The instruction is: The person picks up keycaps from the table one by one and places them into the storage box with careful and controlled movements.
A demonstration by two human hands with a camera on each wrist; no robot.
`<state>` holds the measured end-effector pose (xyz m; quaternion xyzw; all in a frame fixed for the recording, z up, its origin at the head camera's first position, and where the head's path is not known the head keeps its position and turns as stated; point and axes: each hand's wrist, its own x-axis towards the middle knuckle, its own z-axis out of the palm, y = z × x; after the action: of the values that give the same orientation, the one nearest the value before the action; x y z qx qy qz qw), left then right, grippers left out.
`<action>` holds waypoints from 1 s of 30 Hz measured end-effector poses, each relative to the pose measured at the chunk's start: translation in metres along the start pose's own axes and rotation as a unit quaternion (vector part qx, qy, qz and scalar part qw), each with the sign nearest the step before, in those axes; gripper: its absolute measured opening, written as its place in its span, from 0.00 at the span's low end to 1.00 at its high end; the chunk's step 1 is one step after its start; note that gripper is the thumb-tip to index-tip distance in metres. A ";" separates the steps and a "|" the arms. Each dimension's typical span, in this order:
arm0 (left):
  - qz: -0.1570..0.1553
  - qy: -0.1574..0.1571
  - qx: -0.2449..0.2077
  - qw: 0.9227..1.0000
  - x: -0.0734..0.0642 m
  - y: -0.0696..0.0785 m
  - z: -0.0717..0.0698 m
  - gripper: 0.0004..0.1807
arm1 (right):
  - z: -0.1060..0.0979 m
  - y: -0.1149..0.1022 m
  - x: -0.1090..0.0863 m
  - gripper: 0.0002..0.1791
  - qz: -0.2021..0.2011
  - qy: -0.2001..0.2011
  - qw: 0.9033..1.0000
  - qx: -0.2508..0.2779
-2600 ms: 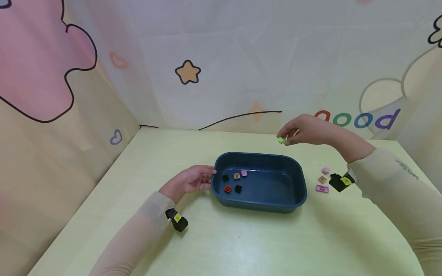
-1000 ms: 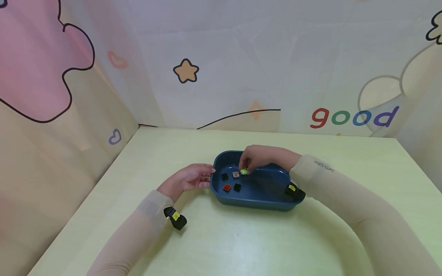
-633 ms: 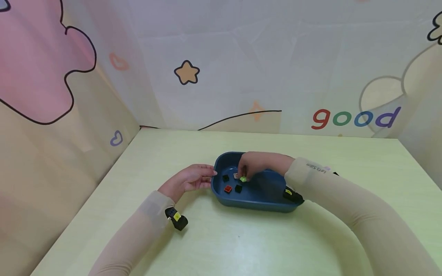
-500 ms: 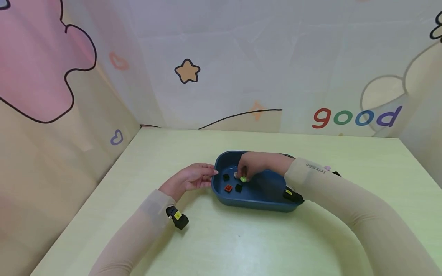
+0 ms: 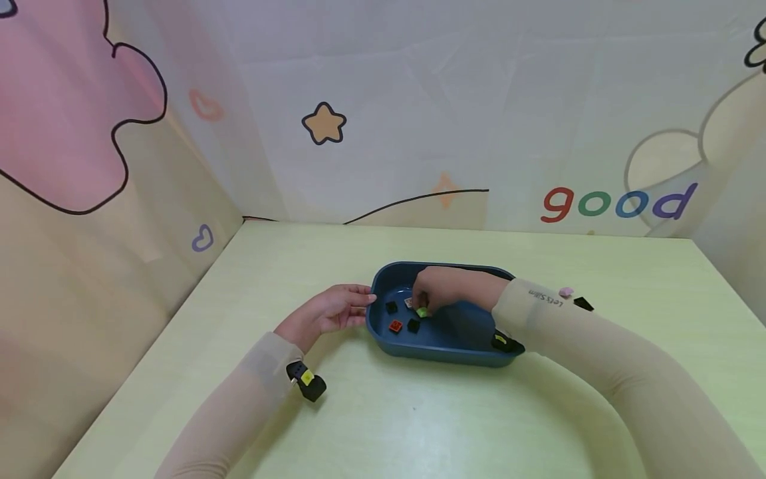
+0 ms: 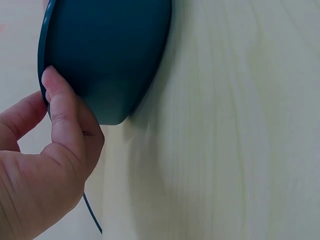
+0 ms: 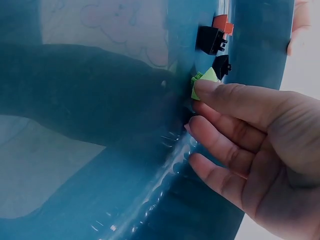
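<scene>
A dark blue plastic basin (image 5: 443, 356) sits on the table. My left hand (image 5: 329, 309) grips its left rim, thumb (image 6: 60, 92) and fingers pinching the edge in the left wrist view. Inside the basin my right hand (image 5: 445, 285) pinches a light green toy brick (image 5: 422, 312) between thumb and forefinger, low over the floor; whether it touches down I cannot tell. Near it lie a red brick (image 5: 395, 326), two black bricks (image 7: 210, 40) and a pale brick (image 5: 409, 303), partly covered. Behind the fingers a bit of a pink brick (image 7: 187, 127) shows.
On the table right of the basin, a pink piece (image 5: 565, 292) and a black piece (image 5: 583, 304) show past the right sleeve (image 5: 556, 313), which hides the spot in front of them. A printed cloth backdrop (image 5: 383, 120) stands behind the table.
From above the table behind the basin's right end, my right hand has come left and down into the basin with the green brick. Lately it barely moves. My left hand stays on the rim.
</scene>
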<state>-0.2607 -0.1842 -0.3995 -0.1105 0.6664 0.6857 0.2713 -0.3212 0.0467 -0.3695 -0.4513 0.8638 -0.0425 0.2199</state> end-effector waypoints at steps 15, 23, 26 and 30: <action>0.010 0.002 0.008 1.000 -0.003 0.000 0.001 0.13 | -0.002 -0.007 0.000 0.15 0.015 -0.014 1.000 0.001; 0.015 -0.002 0.011 1.000 -0.002 -0.001 0.000 0.13 | -0.010 -0.009 -0.007 0.14 0.012 -0.007 1.000 -0.002; 0.018 -0.011 0.008 1.000 -0.003 -0.002 0.000 0.11 | -0.016 -0.011 -0.014 0.13 0.014 0.004 1.000 0.004; 0.018 -0.016 0.005 1.000 -0.004 -0.002 0.002 0.08 | -0.019 -0.011 -0.022 0.12 0.012 0.026 1.000 0.003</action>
<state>-0.2560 -0.1831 -0.3984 -0.0858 0.6669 0.6891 0.2701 -0.3098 0.0558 -0.3421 -0.4387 0.8746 -0.0542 0.1994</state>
